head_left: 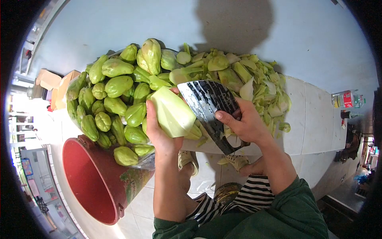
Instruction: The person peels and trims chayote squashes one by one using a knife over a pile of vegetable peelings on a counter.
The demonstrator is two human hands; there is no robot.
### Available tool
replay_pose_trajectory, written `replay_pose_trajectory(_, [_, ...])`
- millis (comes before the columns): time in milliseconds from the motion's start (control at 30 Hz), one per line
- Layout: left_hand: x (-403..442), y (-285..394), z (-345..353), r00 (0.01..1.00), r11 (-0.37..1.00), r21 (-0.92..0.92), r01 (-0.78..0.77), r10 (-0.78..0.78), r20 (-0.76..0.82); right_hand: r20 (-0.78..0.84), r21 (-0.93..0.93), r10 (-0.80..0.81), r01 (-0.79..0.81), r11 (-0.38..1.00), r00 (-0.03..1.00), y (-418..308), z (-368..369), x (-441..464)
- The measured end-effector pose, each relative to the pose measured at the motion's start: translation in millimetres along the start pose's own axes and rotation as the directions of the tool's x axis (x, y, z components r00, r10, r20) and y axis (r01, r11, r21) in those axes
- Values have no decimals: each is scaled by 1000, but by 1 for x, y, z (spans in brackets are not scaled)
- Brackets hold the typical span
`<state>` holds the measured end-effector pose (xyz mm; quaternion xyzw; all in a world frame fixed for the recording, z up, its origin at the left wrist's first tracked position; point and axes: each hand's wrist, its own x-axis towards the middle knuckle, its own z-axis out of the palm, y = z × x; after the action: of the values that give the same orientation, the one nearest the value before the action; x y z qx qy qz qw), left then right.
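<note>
A peeled chayote (173, 113), pale green with flat cut faces, rests in my left hand (159, 133), its fingers wrapped round it. In my right hand (251, 122) is a broad cleaver (203, 105) with a dark, worn blade and a wet, shiny edge. The blade's upper end is close beside the peeled chayote; whether they touch I cannot tell. Behind my left hand lies a large heap of unpeeled chayotes (117, 85), partly on clear plastic. Peelings (260, 85) are piled behind and to the right of the cleaver.
A red bucket (89, 179) lies tilted at the lower left. Cardboard boxes (59, 85) stand at the far left. A plastic bottle with a red label (348, 99) is on the right of the tiled ledge (314, 115). A blue-grey wall (119, 24) rises behind.
</note>
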<state>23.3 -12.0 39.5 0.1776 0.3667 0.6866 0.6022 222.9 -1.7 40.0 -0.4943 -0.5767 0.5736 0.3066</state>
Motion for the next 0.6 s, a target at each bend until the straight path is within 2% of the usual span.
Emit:
replay_pose_trajectory(233, [0, -3, -2, 1000, 1000, 7, -6, 6, -18, -4, 3, 0, 0, 1000, 1000, 1, 2, 2])
replay_pose_trajectory(300, [1, -4, -11, 995, 999, -50, 1, 4, 99, -10, 20, -15, 15, 1000, 1000, 0, 3, 2])
replay_pose_trajectory(500, [-3, -15, -16, 996, 997, 19, 78, -77, -52, -10, 21, 34, -34, 999, 999, -6, 4, 2])
replay_pose_trajectory(600, [-2, -15, -16, 996, 996, 15, 85, -85, 0, -28, 88, 21, -19, 996, 999, -6, 5, 1])
